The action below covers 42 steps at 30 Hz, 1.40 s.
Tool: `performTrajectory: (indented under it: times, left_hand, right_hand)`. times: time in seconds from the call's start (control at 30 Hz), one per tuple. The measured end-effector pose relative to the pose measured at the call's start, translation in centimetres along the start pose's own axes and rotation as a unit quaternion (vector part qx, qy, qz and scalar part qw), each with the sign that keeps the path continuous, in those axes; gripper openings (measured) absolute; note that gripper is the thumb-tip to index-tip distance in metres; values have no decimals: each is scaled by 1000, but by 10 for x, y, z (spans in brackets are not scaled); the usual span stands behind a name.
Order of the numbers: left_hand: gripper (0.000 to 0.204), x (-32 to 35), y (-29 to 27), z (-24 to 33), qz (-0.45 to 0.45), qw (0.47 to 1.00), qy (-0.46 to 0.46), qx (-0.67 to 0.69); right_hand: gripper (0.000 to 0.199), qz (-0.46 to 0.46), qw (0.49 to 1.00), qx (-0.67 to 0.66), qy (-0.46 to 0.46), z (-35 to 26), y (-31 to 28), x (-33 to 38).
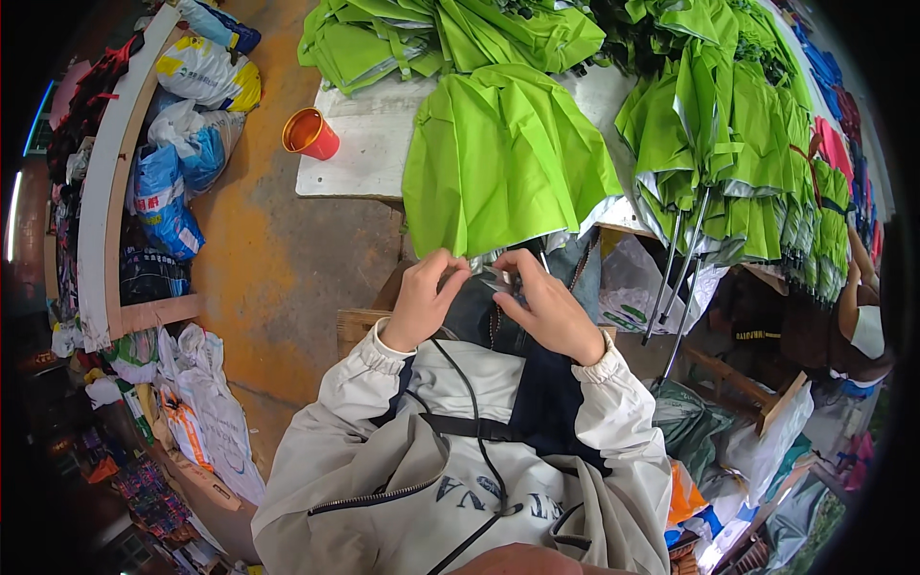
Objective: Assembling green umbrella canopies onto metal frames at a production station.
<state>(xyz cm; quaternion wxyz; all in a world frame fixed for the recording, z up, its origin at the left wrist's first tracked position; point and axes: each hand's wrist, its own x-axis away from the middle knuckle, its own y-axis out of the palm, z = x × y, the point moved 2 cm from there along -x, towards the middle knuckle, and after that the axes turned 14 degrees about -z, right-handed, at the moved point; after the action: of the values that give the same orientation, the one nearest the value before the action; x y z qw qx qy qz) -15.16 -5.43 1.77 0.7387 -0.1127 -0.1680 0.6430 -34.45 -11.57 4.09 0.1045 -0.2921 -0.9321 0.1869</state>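
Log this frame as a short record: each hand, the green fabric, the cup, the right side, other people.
Left hand: at the lower edge of the front green canopy; grip unclear
Right hand: near the same edge; grip unclear
Front canopy: draped over the front edge of a white table
Cup: red, at the table's left end
Right side: bunched green umbrellas, metal shafts jutting toward the wearer
Other people: someone's arm, far right
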Motion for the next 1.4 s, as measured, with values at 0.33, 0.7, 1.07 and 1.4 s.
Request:
performTrajectory:
  times: [0.33,0.7,1.07,1.4]
  left_hand:
    - [13,-1,-2,4,-19,1000,1,-21]
    - [13,-2,1,-9,-21,998,-21,62]
    - [12,-1,3,5,23,1000,11,-9]
    - [13,-8,-11,14,-40,993,46,-104]
  right_hand:
    - [33,-13,993,103,63,-8,1,-5]
    - [27,15,993,103,53,-15,4,-10]
    - [24,28,984,169,57,-21,5,-9]
    - [22,14,982,183,45,-16,4,-10]
